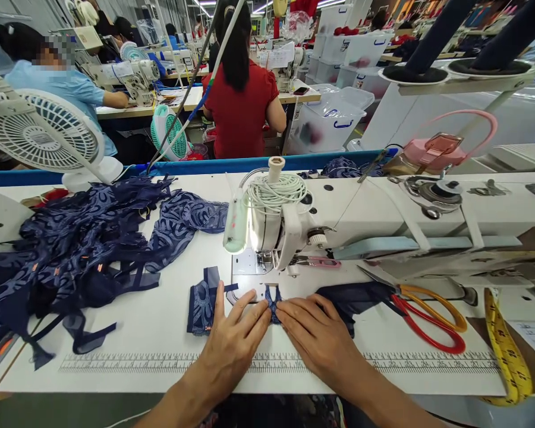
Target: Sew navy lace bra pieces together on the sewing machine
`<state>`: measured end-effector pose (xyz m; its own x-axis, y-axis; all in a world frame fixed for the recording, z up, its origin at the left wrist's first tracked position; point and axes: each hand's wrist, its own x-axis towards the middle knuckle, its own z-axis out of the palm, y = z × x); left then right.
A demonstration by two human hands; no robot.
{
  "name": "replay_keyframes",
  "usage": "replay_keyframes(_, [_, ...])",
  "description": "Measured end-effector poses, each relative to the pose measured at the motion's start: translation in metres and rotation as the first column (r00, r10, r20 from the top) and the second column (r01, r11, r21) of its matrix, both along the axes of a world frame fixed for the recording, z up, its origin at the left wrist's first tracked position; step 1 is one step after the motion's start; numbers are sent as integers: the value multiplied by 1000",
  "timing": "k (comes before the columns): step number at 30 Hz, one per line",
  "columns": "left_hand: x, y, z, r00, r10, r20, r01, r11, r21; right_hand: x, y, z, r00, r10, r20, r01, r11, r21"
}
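My left hand [236, 336] lies on the white machine table with its fingers stretched and spread. Its fingertips touch a small navy lace garment piece [273, 297] just in front of the sewing machine [289, 232]. From the other side my right hand [318, 336] rests on the same piece, fingers straight and side by side. Patterned navy lace [199, 306] shows left of my left hand. Beyond my right hand, plain navy fabric [354, 297] stretches toward the scissors [432, 315]. What lies under my palms is hidden.
A heap of navy lace pieces [84, 244] covers the table's left side, near a white fan [44, 134]. At the right hangs a yellow measuring tape [508, 351]. A printed ruler [160, 362] runs along the front edge. Co-workers sit beyond the table.
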<state>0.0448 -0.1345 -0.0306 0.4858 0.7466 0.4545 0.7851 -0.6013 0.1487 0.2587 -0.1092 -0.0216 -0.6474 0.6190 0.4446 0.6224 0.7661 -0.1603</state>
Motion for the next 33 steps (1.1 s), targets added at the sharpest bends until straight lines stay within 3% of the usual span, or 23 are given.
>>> replay_keyframes(33, [2, 3, -2, 999, -16, 40, 17, 1000, -19, -1, 2, -4, 996, -5, -92, 2, 999, -33])
